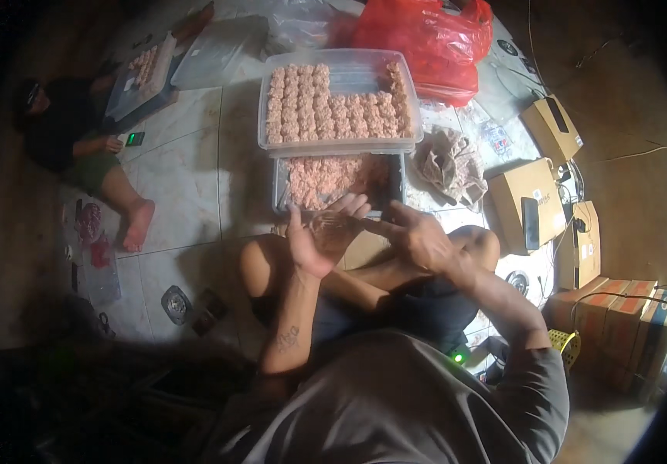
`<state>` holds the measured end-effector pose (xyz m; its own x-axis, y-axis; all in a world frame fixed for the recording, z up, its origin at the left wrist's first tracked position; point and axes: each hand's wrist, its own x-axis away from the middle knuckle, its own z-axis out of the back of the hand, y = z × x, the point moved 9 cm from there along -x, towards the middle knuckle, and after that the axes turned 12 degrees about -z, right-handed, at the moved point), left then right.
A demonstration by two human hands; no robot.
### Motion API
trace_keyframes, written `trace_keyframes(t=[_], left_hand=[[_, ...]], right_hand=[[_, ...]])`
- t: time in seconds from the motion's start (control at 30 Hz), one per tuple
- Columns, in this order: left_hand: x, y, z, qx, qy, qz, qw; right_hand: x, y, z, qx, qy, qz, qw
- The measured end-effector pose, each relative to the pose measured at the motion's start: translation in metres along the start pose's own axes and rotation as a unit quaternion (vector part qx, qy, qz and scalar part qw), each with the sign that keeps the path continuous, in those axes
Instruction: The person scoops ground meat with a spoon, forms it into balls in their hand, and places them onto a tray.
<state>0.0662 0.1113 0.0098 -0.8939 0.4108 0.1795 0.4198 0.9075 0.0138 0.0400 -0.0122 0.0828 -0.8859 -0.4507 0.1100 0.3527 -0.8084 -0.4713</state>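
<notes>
My left hand (315, 248) is turned palm up, its thumb raised, in front of the lower plastic tub. A brown, ridged piece (333, 229) lies across its palm and fingers; blur hides what it is. From the right, my right hand (421, 240) reaches towards it with a dark, narrow tip near the piece. Whether that tip is a finger or a tool is unclear. Beyond my hands, the lower tub (397, 180) contains loose pink minced mixture (325, 177). A translucent tray (338, 146) sits just behind it, carrying rows of shaped pink lumps (304, 107).
A crumpled cloth (449, 165) lies right of the tubs, below a red plastic bag (426, 49). Cardboard boxes (527, 203) and cables line the right side. At left, another person (61, 122) sits beside a tray of lumps (145, 69). A round metal part (176, 304) lies on the tiles.
</notes>
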Motion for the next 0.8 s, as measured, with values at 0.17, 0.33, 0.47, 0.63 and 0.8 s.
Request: trace_keyframes(t=[0.17, 0.33, 0.47, 0.63, 0.8], left_hand=[[0.001, 0.017, 0.013, 0.020, -0.021, -0.080, 0.996], [-0.009, 0.029, 0.013, 0.007, -0.014, -0.159, 0.987], [-0.015, 0.021, 0.016, -0.001, 0.020, -0.169, 0.985], [-0.020, 0.022, 0.013, 0.052, -0.048, -0.128, 0.989], [-0.019, 0.018, 0.013, 0.068, -0.036, -0.088, 0.993]], right_hand=[[-0.007, -0.010, 0.006, 0.088, 0.009, -0.045, 0.995], [-0.004, -0.011, -0.009, -0.015, 0.010, -0.104, 0.994], [0.007, -0.013, -0.037, -0.204, 0.088, -0.102, 0.970], [0.010, -0.027, -0.019, -0.197, 0.072, -0.093, 0.973], [0.029, -0.020, 0.007, -0.111, 0.078, -0.116, 0.984]])
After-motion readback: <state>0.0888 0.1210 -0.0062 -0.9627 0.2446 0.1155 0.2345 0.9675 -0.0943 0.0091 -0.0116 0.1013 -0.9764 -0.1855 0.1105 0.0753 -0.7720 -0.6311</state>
